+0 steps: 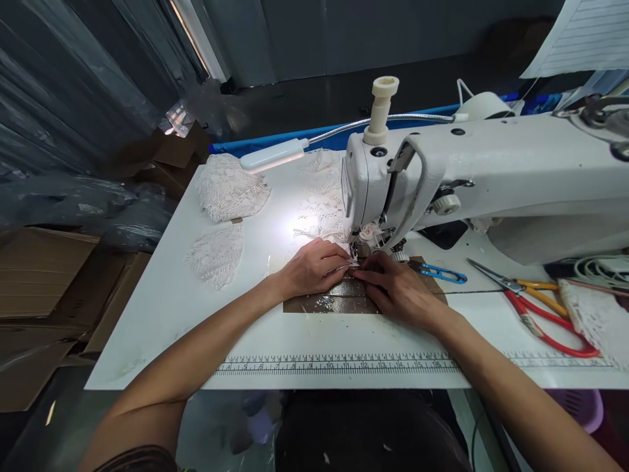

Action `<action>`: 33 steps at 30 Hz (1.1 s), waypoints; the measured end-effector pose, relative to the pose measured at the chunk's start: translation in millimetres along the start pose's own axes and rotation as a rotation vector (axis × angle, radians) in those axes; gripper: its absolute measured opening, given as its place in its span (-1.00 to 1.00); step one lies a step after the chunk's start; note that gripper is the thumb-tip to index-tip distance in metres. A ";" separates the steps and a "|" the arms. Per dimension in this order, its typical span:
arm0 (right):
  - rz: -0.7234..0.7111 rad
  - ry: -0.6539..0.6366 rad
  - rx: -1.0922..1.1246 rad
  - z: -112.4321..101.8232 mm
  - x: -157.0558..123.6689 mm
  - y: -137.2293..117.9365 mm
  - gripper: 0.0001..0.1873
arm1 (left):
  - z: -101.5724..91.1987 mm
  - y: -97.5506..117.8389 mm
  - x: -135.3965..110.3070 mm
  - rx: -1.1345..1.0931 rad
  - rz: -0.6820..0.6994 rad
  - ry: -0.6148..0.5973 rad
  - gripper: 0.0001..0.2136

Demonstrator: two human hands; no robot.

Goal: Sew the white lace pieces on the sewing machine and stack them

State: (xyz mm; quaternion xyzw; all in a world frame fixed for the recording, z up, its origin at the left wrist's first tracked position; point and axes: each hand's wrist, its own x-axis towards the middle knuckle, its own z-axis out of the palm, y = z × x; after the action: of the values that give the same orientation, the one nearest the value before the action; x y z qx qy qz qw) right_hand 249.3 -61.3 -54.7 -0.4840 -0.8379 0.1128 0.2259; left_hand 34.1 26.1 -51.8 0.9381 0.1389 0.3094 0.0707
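A white sewing machine (472,164) stands on the table, its presser foot (354,250) lowered close to my fingertips. My left hand (317,265) lies just left of the needle area, fingers closed on the edge of white lace fabric (348,263). On the other side, my right hand (393,285) pinches near the same small bit of fabric, thumb and fingers together. More white lace (322,203) spreads behind my left hand, running up to the machine head. Under both hands is a brown taped plate (339,303). Exactly where the needle meets the fabric is hidden.
White lace pieces (230,187) lie at the table's left. Blue thread snips (442,274) and red-and-orange-handled scissors (540,308) rest on the right. A lamp (272,156) hangs over the lace. A printed ruler (344,364) runs along the front edge; cardboard boxes (44,275) stand left.
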 end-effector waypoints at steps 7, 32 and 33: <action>0.029 -0.023 0.070 -0.5 -0.1 -0.4 -0.62 | 0.5 0.1 0.3 0.036 -0.011 -0.093 -0.87; 0.205 0.139 -0.189 -43.2 -69.2 57.8 -0.59 | -2.6 3.6 -2.4 0.135 0.142 -0.125 -0.83; 0.209 0.146 -0.206 -41.4 -69.4 56.9 -0.60 | -3.2 3.6 -2.7 0.112 0.143 -0.153 -0.81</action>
State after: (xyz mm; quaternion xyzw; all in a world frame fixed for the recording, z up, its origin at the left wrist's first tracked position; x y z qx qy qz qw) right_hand 342.6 -93.6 -60.5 -0.5961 -0.7714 0.0136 0.2225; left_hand 30.9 22.0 -49.9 0.9690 0.0830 0.2328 0.0061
